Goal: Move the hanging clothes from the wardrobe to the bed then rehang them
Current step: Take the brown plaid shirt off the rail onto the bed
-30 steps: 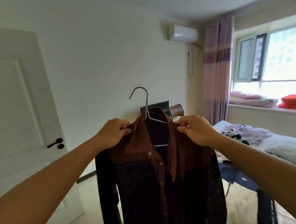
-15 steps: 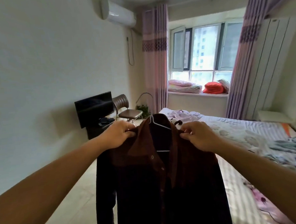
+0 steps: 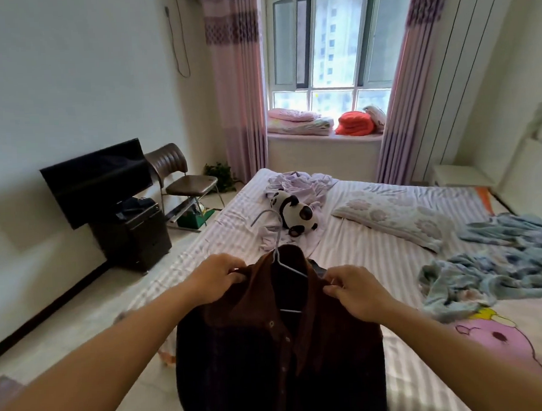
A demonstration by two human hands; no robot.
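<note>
While both hands pinch its shoulders, left hand (image 3: 216,279) and right hand (image 3: 353,290), the shirt (image 3: 271,356) hangs on a hanger (image 3: 278,245) above the bed's (image 3: 375,250) near left edge; panda (image 3: 293,215) lies farther off.

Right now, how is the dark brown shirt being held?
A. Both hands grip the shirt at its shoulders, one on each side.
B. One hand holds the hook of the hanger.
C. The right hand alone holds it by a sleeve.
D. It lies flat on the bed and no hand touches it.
A: the left hand and the right hand each grip a shoulder of the shirt, while the hook of the hanger stands free above the collar.
</note>
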